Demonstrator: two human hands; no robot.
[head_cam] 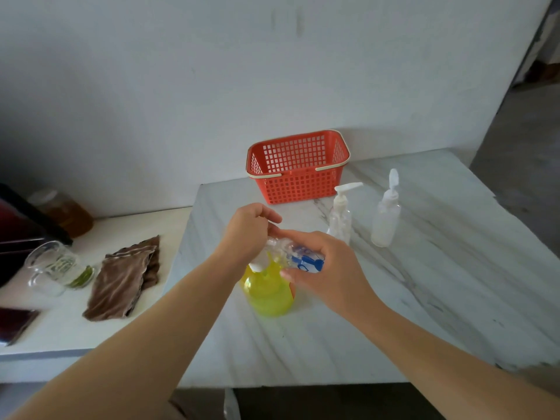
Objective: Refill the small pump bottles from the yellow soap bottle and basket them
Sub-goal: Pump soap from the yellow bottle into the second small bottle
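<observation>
Yellow marks the one big soap bottle (269, 294), which stands on the marble tabletop (303, 344) directly beneath both hands in my feed. I count three small bottles in all. One, a clear bottle with a blue label (303, 260), is held tipped nearly onto its side just above the yellow one. The right hand (328, 268) has fingers and thumb wrapped round its body. The left hand (247, 228) has its fingers curled tight at the neck end, though I cannot make out whether they grip a cap or the neck itself. One white rounded piece (259, 263) shows below the left hand, against the top of the yellow bottle, and I cannot tell which bottle it belongs to. The other two small bottles stand upright to the right, near each other but apart: a clear pump bottle (341, 218) and, further right, a frosted pump bottle (386, 221). One red basket (298, 186) with cream handles sits behind them, close to the wall. On the lower counter to the left I count one crumpled brown cloth (127, 277), one glass measuring jug (51, 266) lying beside it, and one jar of amber liquid (68, 213) further back.
</observation>
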